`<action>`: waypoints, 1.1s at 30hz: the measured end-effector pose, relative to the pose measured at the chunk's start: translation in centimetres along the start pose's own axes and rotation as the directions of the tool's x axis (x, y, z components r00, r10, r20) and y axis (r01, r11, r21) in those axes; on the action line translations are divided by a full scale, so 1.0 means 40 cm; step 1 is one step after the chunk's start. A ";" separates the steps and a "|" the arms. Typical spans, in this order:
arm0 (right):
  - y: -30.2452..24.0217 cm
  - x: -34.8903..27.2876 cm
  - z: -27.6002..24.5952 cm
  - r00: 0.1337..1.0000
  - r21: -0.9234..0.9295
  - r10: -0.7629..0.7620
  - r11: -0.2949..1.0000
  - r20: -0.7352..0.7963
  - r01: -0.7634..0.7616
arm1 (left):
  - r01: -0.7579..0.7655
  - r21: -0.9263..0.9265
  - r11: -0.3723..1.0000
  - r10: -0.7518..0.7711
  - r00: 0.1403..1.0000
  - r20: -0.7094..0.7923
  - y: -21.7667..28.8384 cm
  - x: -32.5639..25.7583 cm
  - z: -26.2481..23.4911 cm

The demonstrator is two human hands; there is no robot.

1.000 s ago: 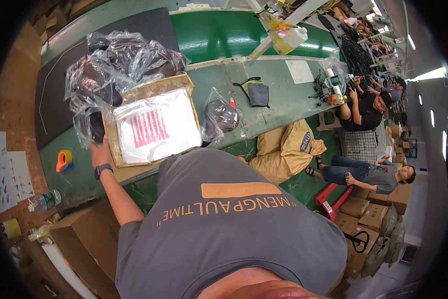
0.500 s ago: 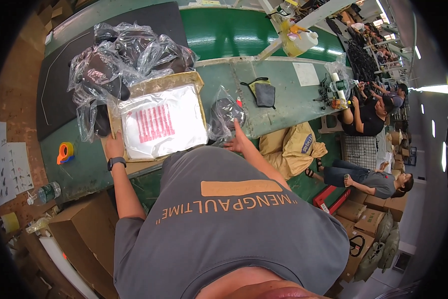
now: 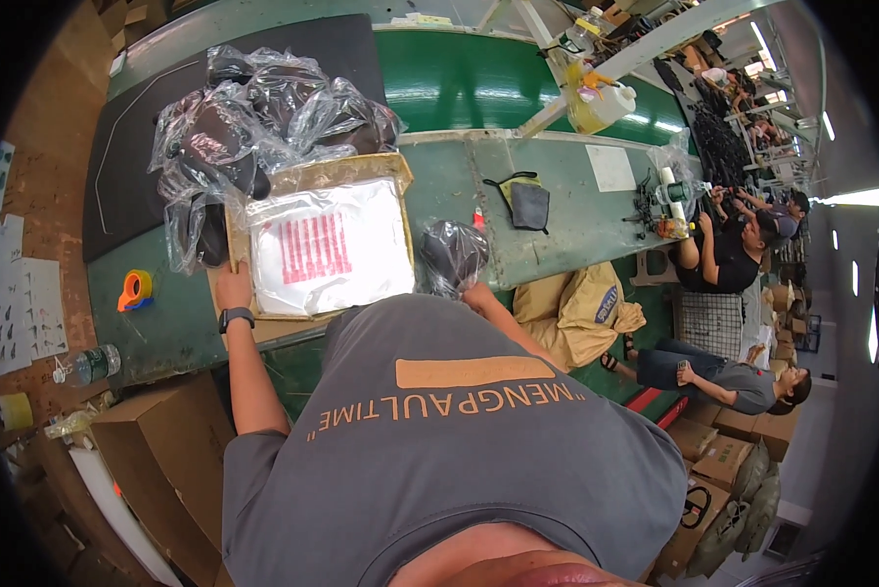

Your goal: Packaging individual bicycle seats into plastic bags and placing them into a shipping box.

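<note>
gripping the bagged dark item [image 3: 451, 256] just ahead, the right hand [image 3: 474, 293] is nearer; the left hand [image 3: 232, 291] rests closed on the carton's [image 3: 263, 323] near-left edge.

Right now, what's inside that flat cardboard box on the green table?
A white plastic sheet with red print lies on top in the cardboard box, filling most of it. Whatever lies beneath is covered. The left hand touches the box's near corner.
</note>
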State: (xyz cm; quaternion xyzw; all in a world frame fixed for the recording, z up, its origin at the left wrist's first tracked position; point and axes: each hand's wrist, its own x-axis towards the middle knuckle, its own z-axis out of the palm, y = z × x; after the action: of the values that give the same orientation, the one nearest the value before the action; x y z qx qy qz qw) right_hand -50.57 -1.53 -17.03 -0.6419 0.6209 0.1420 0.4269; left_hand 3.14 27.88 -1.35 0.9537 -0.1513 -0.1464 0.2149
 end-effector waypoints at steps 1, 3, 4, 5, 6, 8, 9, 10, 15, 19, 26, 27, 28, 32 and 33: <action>0.008 -0.040 -0.030 1.000 0.002 0.012 1.000 -0.005 -0.012 | 0.011 -0.013 1.000 -0.010 0.999 0.030 0.003 -0.002 -0.007; 0.031 -0.083 -0.077 0.955 0.725 0.289 0.643 0.070 -0.248 | 0.005 -0.032 0.999 -0.002 0.998 0.068 0.016 0.008 -0.005; 0.020 -0.108 -0.102 0.953 0.733 0.296 0.635 0.064 -0.246 | 0.001 -0.030 1.000 0.001 0.998 0.061 0.021 0.013 -0.001; -0.006 -0.144 -0.134 0.966 0.831 0.260 0.540 -0.012 -0.135 | 0.006 -0.025 1.000 -0.005 0.999 0.050 0.015 0.014 -0.001; -0.045 -0.189 -0.168 0.969 0.902 0.230 0.432 -0.091 -0.018 | 0.005 -0.019 1.000 -0.004 0.998 0.059 -0.003 0.022 0.003; -0.109 -0.268 -0.233 0.978 0.880 0.131 0.468 -0.165 0.086 | -0.007 -0.027 1.000 0.008 0.998 0.064 0.008 0.026 0.014; -0.119 -0.289 -0.254 0.971 0.848 0.029 0.493 -0.239 0.194 | -0.021 -0.036 0.999 0.023 0.997 0.067 0.026 0.038 0.021; -0.123 -0.289 -0.264 0.932 0.738 -0.065 0.592 -0.356 0.323 | -0.046 -0.031 0.998 0.048 0.997 0.065 0.011 0.058 0.044; -0.319 -0.491 -0.409 0.926 0.521 -0.300 0.766 -0.228 0.376 | -0.067 -0.071 0.995 0.068 0.998 0.012 -0.097 0.061 0.070; -0.386 -0.646 -0.492 0.872 0.897 -0.454 0.285 -0.185 0.339 | -0.044 -0.095 0.995 0.049 0.997 0.056 -0.059 0.061 0.068; -0.373 -0.767 -0.507 0.634 0.992 -0.766 -0.031 -0.104 0.126 | -0.049 -0.157 0.986 0.061 0.995 0.074 -0.062 0.062 0.060; -0.369 -0.763 -0.507 0.631 0.991 -0.768 -0.033 -0.110 0.132 | -0.054 -0.176 0.983 0.069 0.994 0.082 -0.060 0.063 0.061; -0.363 -0.763 -0.503 0.577 0.991 -0.812 -0.012 -0.088 0.134 | -0.058 -0.194 0.979 0.077 0.993 0.090 -0.060 0.064 0.062; -0.375 -0.813 -0.508 0.517 0.988 -0.855 0.041 -0.043 0.149 | -0.078 -0.214 0.974 0.096 0.992 0.076 -0.043 0.056 0.064; -0.395 -0.848 -0.520 0.574 0.981 -0.819 0.101 -0.013 0.167 | -0.081 -0.219 0.972 0.094 0.995 0.046 -0.047 0.057 0.065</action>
State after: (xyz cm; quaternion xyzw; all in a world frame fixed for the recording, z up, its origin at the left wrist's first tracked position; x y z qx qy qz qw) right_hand -49.67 4.19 25.38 -0.3807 0.1505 -0.2227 0.8848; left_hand 4.76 27.75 -4.95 0.9124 -0.1822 -0.1790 0.3198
